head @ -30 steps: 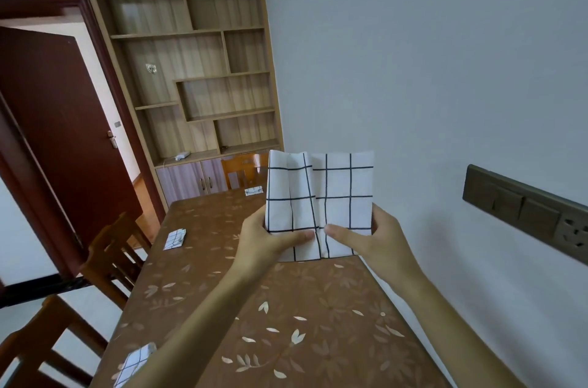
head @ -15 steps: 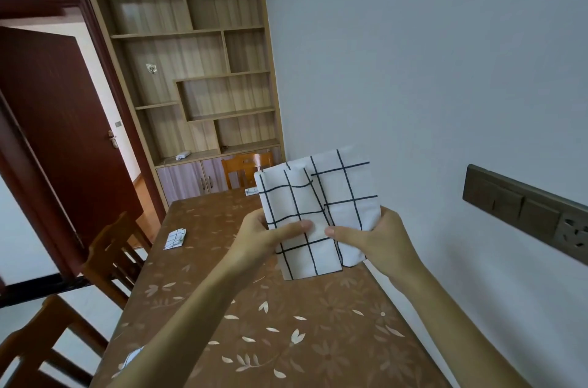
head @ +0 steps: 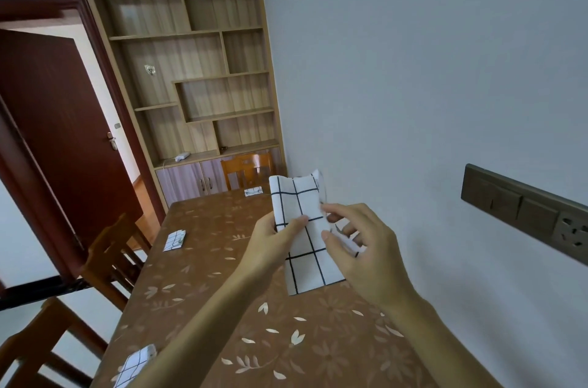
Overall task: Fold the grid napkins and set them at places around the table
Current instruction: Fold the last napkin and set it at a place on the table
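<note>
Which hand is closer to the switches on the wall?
The right hand. It grips the grid napkin at its right edge, on the side toward the switch panel but not touching it. The left hand pinches the napkin's left edge, farther away.

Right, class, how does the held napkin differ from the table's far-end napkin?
The held napkin is raised, gripped by left hand and right hand; the far napkin lies untouched on the table. The held napkin is a long strip; the far napkin a small packet. Both white, black-gridded.
</note>
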`<state>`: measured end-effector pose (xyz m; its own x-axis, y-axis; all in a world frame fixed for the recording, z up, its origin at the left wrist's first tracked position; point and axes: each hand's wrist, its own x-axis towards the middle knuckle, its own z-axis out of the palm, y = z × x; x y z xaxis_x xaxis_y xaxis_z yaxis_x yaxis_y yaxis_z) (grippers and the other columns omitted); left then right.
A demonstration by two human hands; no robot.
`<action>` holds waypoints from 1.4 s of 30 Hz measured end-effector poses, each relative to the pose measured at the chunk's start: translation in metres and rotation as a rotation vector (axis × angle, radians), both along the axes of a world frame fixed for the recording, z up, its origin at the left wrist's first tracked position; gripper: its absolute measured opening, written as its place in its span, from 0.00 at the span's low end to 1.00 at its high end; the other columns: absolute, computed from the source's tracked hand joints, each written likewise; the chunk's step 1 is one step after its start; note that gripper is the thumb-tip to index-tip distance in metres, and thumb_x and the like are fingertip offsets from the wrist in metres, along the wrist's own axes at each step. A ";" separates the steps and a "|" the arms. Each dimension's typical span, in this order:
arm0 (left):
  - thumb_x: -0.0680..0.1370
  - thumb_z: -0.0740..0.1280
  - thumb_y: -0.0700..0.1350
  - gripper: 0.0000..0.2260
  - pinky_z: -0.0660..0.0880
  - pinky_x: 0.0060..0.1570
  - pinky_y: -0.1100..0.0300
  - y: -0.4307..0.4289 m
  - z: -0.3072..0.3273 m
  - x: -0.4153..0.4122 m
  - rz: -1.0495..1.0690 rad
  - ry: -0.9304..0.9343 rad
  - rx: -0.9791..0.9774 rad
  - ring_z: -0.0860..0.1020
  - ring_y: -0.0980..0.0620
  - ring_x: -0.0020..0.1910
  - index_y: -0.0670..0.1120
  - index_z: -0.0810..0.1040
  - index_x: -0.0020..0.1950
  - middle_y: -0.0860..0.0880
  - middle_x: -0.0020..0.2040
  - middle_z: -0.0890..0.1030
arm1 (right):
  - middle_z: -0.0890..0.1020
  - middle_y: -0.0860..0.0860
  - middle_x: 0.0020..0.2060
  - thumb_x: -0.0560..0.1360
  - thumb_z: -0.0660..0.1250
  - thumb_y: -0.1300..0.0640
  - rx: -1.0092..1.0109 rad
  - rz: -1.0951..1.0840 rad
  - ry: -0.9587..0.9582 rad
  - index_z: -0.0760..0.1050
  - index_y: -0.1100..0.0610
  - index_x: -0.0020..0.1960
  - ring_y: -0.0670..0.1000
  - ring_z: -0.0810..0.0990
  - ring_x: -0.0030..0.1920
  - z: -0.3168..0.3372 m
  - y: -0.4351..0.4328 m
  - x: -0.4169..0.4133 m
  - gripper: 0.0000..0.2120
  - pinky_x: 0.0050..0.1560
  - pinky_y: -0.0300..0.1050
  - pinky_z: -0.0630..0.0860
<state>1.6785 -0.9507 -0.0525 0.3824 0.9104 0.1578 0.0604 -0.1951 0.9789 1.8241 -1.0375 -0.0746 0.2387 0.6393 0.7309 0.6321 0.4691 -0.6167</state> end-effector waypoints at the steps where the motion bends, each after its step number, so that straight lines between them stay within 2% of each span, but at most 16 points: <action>1: 0.82 0.65 0.45 0.08 0.82 0.54 0.47 -0.002 0.001 0.001 0.002 0.008 0.013 0.85 0.48 0.52 0.49 0.81 0.58 0.50 0.51 0.87 | 0.79 0.43 0.50 0.75 0.73 0.61 -0.012 0.014 -0.054 0.80 0.51 0.63 0.45 0.79 0.45 -0.001 0.000 -0.001 0.17 0.40 0.26 0.73; 4: 0.85 0.58 0.45 0.13 0.80 0.58 0.43 -0.010 0.006 0.005 -0.010 0.004 0.027 0.84 0.44 0.54 0.47 0.82 0.56 0.47 0.51 0.87 | 0.79 0.41 0.52 0.77 0.71 0.59 -0.040 0.049 -0.194 0.79 0.49 0.64 0.44 0.79 0.46 -0.005 0.003 -0.003 0.16 0.44 0.32 0.77; 7: 0.85 0.55 0.57 0.19 0.81 0.55 0.48 -0.014 0.014 0.007 -0.053 -0.088 -0.089 0.85 0.49 0.52 0.50 0.83 0.56 0.49 0.51 0.87 | 0.80 0.41 0.52 0.76 0.68 0.57 -0.024 0.076 -0.251 0.81 0.51 0.61 0.42 0.80 0.51 -0.009 0.004 -0.006 0.13 0.51 0.39 0.79; 11: 0.69 0.62 0.78 0.37 0.67 0.71 0.40 -0.004 0.013 0.003 -0.062 -0.105 -0.115 0.74 0.48 0.71 0.56 0.76 0.69 0.52 0.69 0.78 | 0.81 0.41 0.57 0.76 0.68 0.48 -0.051 0.112 -0.265 0.81 0.53 0.62 0.41 0.79 0.59 -0.010 0.000 -0.005 0.17 0.57 0.41 0.78; 14: 0.64 0.64 0.80 0.44 0.64 0.72 0.37 -0.001 0.010 -0.001 -0.091 -0.193 -0.158 0.70 0.46 0.74 0.56 0.72 0.73 0.51 0.73 0.74 | 0.80 0.42 0.62 0.77 0.68 0.49 -0.072 0.157 -0.233 0.81 0.53 0.64 0.40 0.77 0.64 -0.012 -0.003 -0.003 0.17 0.61 0.39 0.77; 16: 0.68 0.67 0.75 0.38 0.68 0.70 0.38 -0.004 0.011 -0.003 -0.098 -0.176 -0.110 0.74 0.46 0.71 0.54 0.75 0.71 0.50 0.70 0.78 | 0.79 0.42 0.65 0.78 0.68 0.52 -0.094 0.194 -0.230 0.80 0.53 0.65 0.40 0.76 0.66 -0.015 -0.003 0.000 0.17 0.62 0.36 0.76; 20: 0.78 0.71 0.45 0.09 0.82 0.54 0.46 -0.002 0.004 -0.003 0.021 -0.173 -0.006 0.85 0.45 0.54 0.46 0.82 0.58 0.48 0.52 0.87 | 0.83 0.43 0.59 0.79 0.66 0.58 0.026 0.130 -0.145 0.83 0.54 0.60 0.42 0.80 0.61 -0.018 -0.003 0.002 0.12 0.58 0.37 0.78; 23: 0.79 0.70 0.43 0.09 0.83 0.52 0.46 -0.002 0.000 -0.004 0.042 -0.180 -0.047 0.86 0.49 0.50 0.46 0.81 0.58 0.50 0.51 0.87 | 0.82 0.43 0.56 0.80 0.66 0.58 0.063 -0.053 0.052 0.81 0.53 0.60 0.39 0.79 0.59 -0.014 -0.002 0.001 0.10 0.55 0.27 0.73; 25: 0.78 0.70 0.42 0.10 0.83 0.52 0.45 -0.002 -0.002 -0.004 0.004 -0.191 -0.081 0.86 0.47 0.51 0.45 0.81 0.59 0.48 0.52 0.87 | 0.82 0.39 0.54 0.79 0.67 0.48 -0.167 0.060 0.264 0.77 0.48 0.62 0.35 0.79 0.55 -0.011 -0.002 0.003 0.12 0.52 0.27 0.74; 28: 0.78 0.70 0.41 0.10 0.83 0.49 0.47 -0.005 -0.003 -0.003 -0.043 -0.213 -0.113 0.86 0.45 0.51 0.44 0.81 0.59 0.46 0.52 0.87 | 0.79 0.48 0.35 0.74 0.63 0.31 -0.400 0.159 0.256 0.78 0.56 0.48 0.46 0.79 0.37 -0.028 0.007 0.009 0.27 0.43 0.47 0.79; 31: 0.78 0.71 0.40 0.10 0.84 0.47 0.49 -0.003 -0.005 -0.003 -0.035 -0.224 -0.147 0.86 0.44 0.49 0.41 0.80 0.59 0.44 0.52 0.87 | 0.80 0.65 0.40 0.71 0.62 0.25 -0.437 0.156 0.218 0.75 0.64 0.47 0.64 0.82 0.38 -0.047 0.011 0.009 0.39 0.46 0.64 0.80; 33: 0.79 0.70 0.42 0.09 0.84 0.46 0.49 -0.001 -0.005 -0.003 -0.007 -0.219 -0.169 0.86 0.45 0.49 0.42 0.81 0.58 0.44 0.51 0.87 | 0.78 0.70 0.41 0.71 0.64 0.26 -0.459 0.188 0.275 0.73 0.67 0.46 0.59 0.85 0.34 -0.051 0.008 0.010 0.39 0.44 0.68 0.80; 35: 0.79 0.70 0.43 0.08 0.84 0.42 0.52 0.002 -0.006 -0.005 0.026 -0.214 -0.168 0.87 0.47 0.47 0.43 0.82 0.57 0.46 0.49 0.88 | 0.79 0.69 0.42 0.73 0.68 0.34 -0.479 0.223 0.313 0.74 0.64 0.43 0.55 0.86 0.31 -0.049 0.006 0.007 0.30 0.40 0.70 0.79; 37: 0.80 0.69 0.44 0.07 0.83 0.38 0.55 0.007 -0.007 -0.008 0.055 -0.214 -0.159 0.87 0.48 0.45 0.43 0.82 0.55 0.47 0.47 0.88 | 0.85 0.58 0.40 0.77 0.69 0.45 -0.464 0.240 0.332 0.81 0.51 0.41 0.52 0.84 0.28 -0.049 0.002 0.006 0.11 0.40 0.63 0.83; 39: 0.80 0.69 0.44 0.07 0.83 0.38 0.56 0.011 -0.009 -0.010 0.061 -0.197 -0.150 0.87 0.47 0.45 0.42 0.82 0.55 0.45 0.48 0.88 | 0.86 0.47 0.35 0.79 0.68 0.52 -0.481 0.273 0.340 0.81 0.41 0.37 0.51 0.82 0.27 -0.050 0.000 0.005 0.13 0.37 0.53 0.81; 42: 0.80 0.68 0.46 0.10 0.84 0.45 0.51 0.013 -0.017 -0.015 0.038 -0.110 -0.095 0.87 0.46 0.48 0.41 0.82 0.56 0.44 0.51 0.87 | 0.87 0.52 0.42 0.78 0.70 0.49 -0.532 0.328 0.357 0.83 0.50 0.48 0.57 0.86 0.39 -0.057 -0.003 0.004 0.06 0.45 0.58 0.83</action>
